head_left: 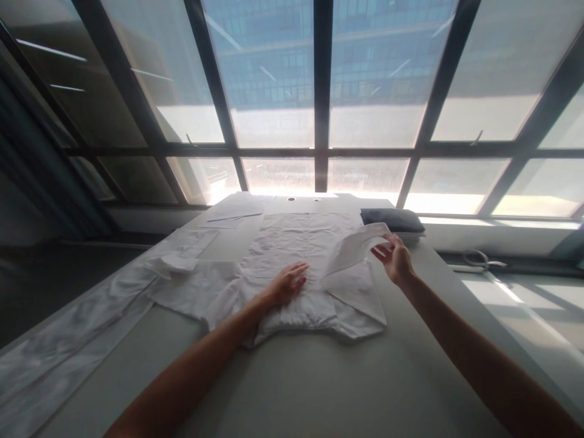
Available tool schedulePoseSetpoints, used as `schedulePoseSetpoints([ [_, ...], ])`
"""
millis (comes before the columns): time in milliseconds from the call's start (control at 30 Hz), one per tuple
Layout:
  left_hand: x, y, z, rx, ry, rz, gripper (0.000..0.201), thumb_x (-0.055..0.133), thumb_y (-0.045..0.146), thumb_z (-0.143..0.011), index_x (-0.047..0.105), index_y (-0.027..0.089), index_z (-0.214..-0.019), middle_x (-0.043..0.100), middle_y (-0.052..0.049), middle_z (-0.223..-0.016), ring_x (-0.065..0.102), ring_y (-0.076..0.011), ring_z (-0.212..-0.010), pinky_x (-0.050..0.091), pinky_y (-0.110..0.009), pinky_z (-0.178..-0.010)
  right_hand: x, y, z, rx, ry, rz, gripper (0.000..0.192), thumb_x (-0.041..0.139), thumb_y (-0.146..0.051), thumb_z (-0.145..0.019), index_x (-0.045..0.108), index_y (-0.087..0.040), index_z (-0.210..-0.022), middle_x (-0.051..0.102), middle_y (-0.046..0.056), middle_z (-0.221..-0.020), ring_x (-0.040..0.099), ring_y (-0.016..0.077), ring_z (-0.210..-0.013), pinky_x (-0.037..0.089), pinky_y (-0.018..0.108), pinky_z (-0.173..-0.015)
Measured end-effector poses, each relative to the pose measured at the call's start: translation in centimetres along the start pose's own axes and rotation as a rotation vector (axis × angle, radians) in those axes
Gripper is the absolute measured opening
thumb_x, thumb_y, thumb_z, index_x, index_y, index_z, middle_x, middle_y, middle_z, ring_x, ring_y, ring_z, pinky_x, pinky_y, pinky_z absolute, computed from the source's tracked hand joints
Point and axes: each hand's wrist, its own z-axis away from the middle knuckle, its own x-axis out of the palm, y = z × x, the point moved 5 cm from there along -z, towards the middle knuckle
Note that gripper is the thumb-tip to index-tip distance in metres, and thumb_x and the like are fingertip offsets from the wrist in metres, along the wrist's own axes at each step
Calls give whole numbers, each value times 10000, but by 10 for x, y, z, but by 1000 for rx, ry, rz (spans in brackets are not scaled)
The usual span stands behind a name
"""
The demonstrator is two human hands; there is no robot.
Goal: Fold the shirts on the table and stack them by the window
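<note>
White shirt (292, 267) spread flat mid-desk (319, 377), collar end far, hem near. Left hand (286, 283) pressed palm down on shirt's middle, fingers spread, grip released. Right hand (395, 258) at shirt's right edge, grip pinching lifted right sleeve (358, 243), folded up off desk. White cloth strips (68, 340) lying along near left. Dark folded cloth (391, 219) at far right, near windows (319, 91).

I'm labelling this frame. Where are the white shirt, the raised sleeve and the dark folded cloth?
white shirt (292, 243): head view, flat middle panel.
raised sleeve (353, 246): head view, lifted fold.
dark folded cloth (391, 219): head view, top face.
</note>
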Motion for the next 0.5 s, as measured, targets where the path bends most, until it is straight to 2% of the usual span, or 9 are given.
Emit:
schedulePoseSetpoints([
  [100, 8, -5, 1, -5, -56, -66, 483, 505, 352, -1004, 583, 188, -1452, 545, -127, -1524, 459, -307, -1449, 349, -511, -1223, -50, -39, -21, -10, 144, -14, 213, 594, -400, -949, 626, -201, -1017, 684, 13, -873, 649, 142, -667, 639, 323, -675],
  [200, 10, -5, 0, -7, -94, -104, 471, 488, 364, -1014, 586, 229, -1455, 512, -101, -1556, 423, -297, -1475, 320, -502, -1240, -90, -72, -36, -54, 284, 59, 143, 541, -294, -980, 625, -179, -975, 684, 28, -866, 657, 144, -655, 626, 286, -605],
  [367, 9, -5, -1, 2, -111, -127, 465, 462, 376, -1027, 585, 249, -1458, 486, -88, -1578, 398, -289, -1490, 300, -511, -1248, -142, -110, -55, -94, 502, 196, 145, 452, -129, -954, 584, -182, -931, 649, 10, -816, 675, 128, -646, 612, 253, -600],
  [500, 9, -5, -1, 9, -112, -145, 472, 448, 387, -1035, 581, 238, -1462, 478, -95, -1583, 393, -293, -1493, 306, -520, -1244, -178, -133, -64, -220, 631, 326, 136, 466, -114, -924, 584, -177, -951, 630, 15, -853, 665, 121, -677, 613, 275, -655],
])
